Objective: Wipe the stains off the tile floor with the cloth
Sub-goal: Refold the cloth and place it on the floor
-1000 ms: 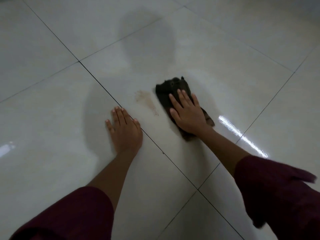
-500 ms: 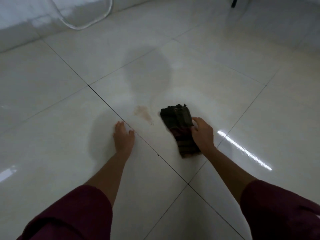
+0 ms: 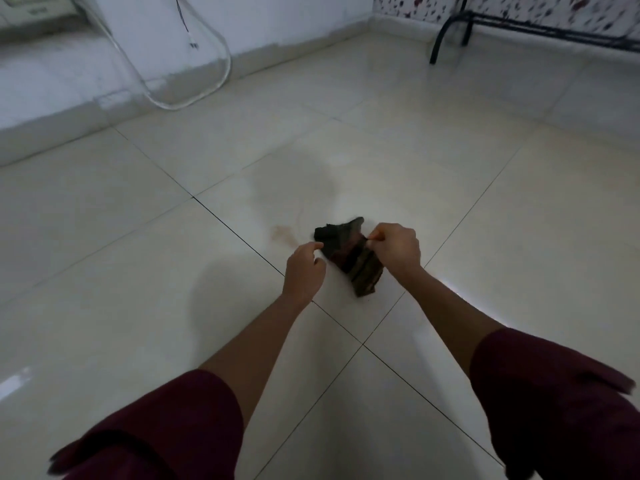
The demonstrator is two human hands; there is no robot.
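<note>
Cloth (image 3: 348, 252) | right hand (image 3: 398, 247) grip pinches it | left hand (image 3: 304, 268) grip curled beside, hold unclear

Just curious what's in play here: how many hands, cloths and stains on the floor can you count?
Hands: 2, the left hand and the right hand
Cloths: 1, the dark cloth
Stains: 1, the brownish stain
Total: 4

Home room: glossy tile floor (image 3: 450, 140), patterned bedding (image 3: 519, 8).
</note>
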